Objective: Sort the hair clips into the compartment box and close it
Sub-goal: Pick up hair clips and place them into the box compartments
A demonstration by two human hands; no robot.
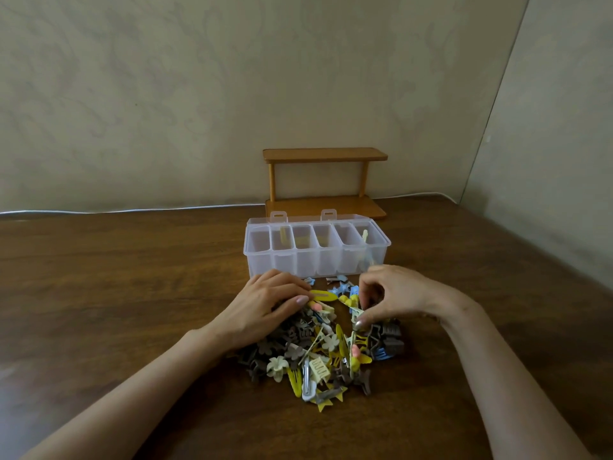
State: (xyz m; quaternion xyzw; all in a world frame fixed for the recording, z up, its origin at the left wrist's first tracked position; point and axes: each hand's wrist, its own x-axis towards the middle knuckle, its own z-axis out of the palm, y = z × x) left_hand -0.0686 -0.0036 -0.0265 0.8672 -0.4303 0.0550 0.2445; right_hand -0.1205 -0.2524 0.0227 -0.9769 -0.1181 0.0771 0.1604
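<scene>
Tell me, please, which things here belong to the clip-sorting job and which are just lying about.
Job: hair clips, compartment box, left hand resting on the pile, right hand pinching a pale clip.
Lying about: wooden shelf, white cable.

A dark brown wooden table (132, 293) is spread beneath both grips and is extended well past them on every side. A small two-tier wooden shelf (325, 155) is set on the table well beyond the left grip (265, 303) and the right grip (394, 293), roughly between the two, close to the wall (199, 94). A thin white cable (132, 210) is laid along the table's far edge, beyond the left grip, and is seen again past the shelf on the right grip's side. The wall is pale and faintly patterned. A second wall (564, 161) is met at a corner, far out beyond the right grip.
</scene>
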